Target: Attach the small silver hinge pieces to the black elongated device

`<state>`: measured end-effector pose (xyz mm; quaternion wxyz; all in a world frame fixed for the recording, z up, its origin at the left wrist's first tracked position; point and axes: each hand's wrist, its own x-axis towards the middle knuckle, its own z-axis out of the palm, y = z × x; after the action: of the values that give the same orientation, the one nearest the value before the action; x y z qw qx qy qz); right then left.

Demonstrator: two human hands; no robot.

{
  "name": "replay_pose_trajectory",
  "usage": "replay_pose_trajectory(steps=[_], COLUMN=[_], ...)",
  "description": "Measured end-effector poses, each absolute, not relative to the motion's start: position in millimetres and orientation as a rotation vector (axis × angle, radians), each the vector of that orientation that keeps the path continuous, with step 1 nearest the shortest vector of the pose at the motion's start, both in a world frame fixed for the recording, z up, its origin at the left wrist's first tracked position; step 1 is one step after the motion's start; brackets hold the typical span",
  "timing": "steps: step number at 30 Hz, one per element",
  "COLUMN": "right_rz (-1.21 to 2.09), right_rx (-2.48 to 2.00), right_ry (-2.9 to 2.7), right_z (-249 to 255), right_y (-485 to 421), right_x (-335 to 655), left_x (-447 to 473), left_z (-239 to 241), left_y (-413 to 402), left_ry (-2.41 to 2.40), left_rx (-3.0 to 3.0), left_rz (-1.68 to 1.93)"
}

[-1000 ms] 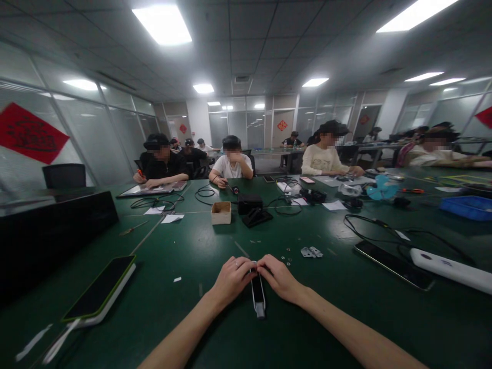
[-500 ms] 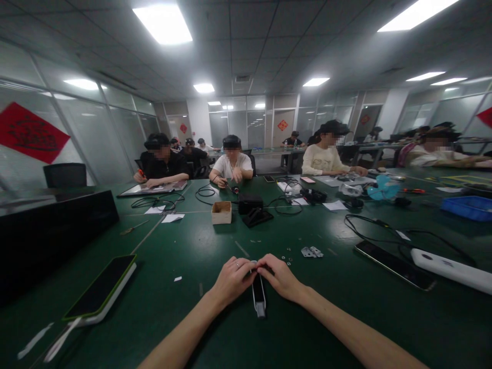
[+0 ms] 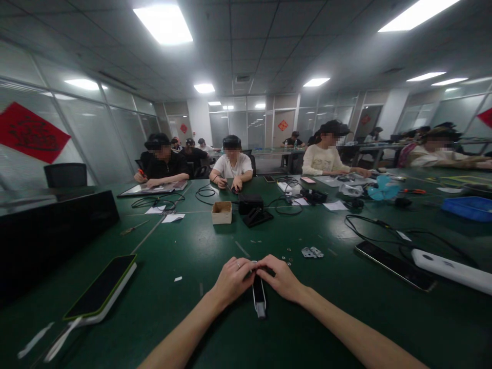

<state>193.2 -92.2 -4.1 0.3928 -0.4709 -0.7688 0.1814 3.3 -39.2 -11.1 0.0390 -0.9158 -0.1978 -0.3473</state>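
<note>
A narrow black object with pale side rims and a grey near end [image 3: 259,298] lies lengthwise on the green table in front of me; its exact kind I cannot make out. My left hand [image 3: 235,277] bends over its far end from the left, fingers closed on it. From the right, my right hand [image 3: 280,277] pinches the same far end, its fingertips meeting those of the left. The fingers hide that end. Several tiny rings [image 3: 289,264] and some small silver metal plates [image 3: 312,252] lie just beyond my right hand.
A phone with a green edge [image 3: 100,287] rests on a white slab at left. To the right are a dark phone [image 3: 394,265], a white bar-shaped device [image 3: 453,270] and black cables. A small cardboard box [image 3: 222,213] stands ahead. Co-workers sit across the table.
My hands stay at the far end of the narrow object, with barely any finger movement. Across the table, a co-worker's raised hand has come down to the tabletop.
</note>
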Motion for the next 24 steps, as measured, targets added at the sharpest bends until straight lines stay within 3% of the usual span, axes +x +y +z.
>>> replay_pose_trajectory(steps=[24], right_rz=[0.433], right_rx=[-1.214], right_ry=[-1.925], right_z=[-9.8], right_y=[-90.9], right_x=[191.7], left_x=[5.5], left_z=[-11.5], left_y=[-38.0], left_ry=[-0.511], left_rx=[-2.737], left_rz=[-1.101])
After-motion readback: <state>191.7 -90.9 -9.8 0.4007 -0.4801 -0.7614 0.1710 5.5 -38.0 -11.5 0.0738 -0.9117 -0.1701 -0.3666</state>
